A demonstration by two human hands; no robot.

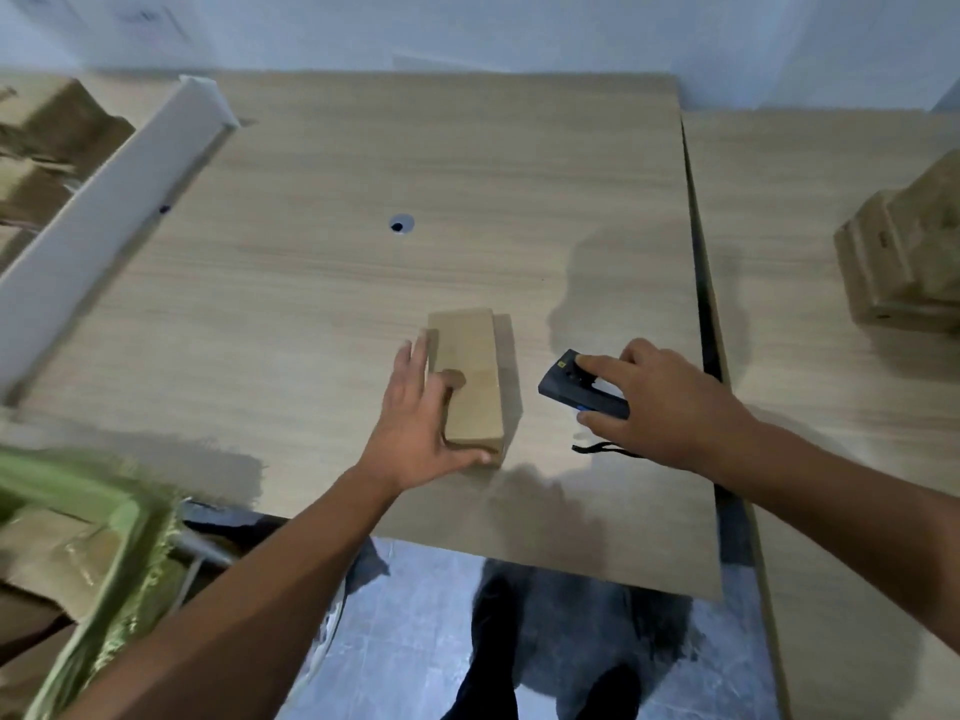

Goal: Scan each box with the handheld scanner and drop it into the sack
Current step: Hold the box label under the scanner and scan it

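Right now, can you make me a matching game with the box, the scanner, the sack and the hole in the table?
Things: 1 box; 2 scanner; 3 sack; 4 hole.
Clues: A green, lower left; B touched by the left hand; C in the middle of the table; D gripped by the right hand.
Pairs: 1-B, 2-D, 3-A, 4-C.
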